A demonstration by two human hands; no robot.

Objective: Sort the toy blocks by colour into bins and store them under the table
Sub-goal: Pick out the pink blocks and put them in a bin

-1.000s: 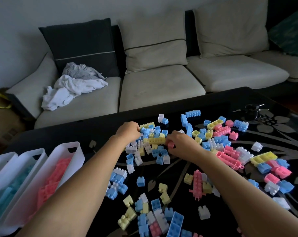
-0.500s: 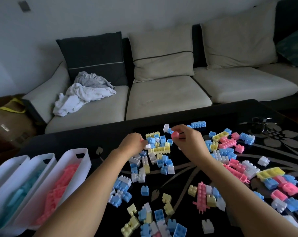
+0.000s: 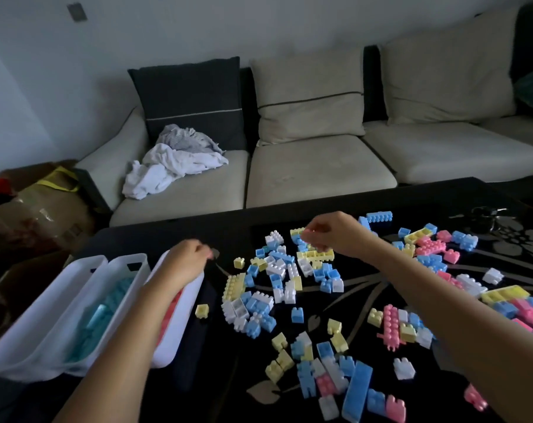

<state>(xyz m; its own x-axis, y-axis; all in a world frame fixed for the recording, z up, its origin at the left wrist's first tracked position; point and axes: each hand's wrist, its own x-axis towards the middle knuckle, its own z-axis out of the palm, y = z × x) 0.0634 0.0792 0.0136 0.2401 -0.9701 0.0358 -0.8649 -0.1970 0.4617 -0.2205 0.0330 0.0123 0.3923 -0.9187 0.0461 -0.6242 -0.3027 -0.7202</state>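
Hands have parted: the left hand (image 3: 185,264), its grip curled shut on something unseen, has been carried over the pink bin (image 3: 179,334); the right hand (image 3: 329,236) pinches among blocks (image 3: 289,276) on the worktop (image 3: 335,206).

Head camera looks forward-down, close over table (image 3: 427,196), toward sofa (image 3: 317,166).

You have smooth plastic blocks (image 3: 315,255) on a glossy black worktop (image 3: 335,203), matt white plastic bins (image 3: 85,288) at nine o'clock, and matt cloth sofa cushions (image 3: 317,172) at twelve, crumpled laundry (image 3: 173,160) there too.
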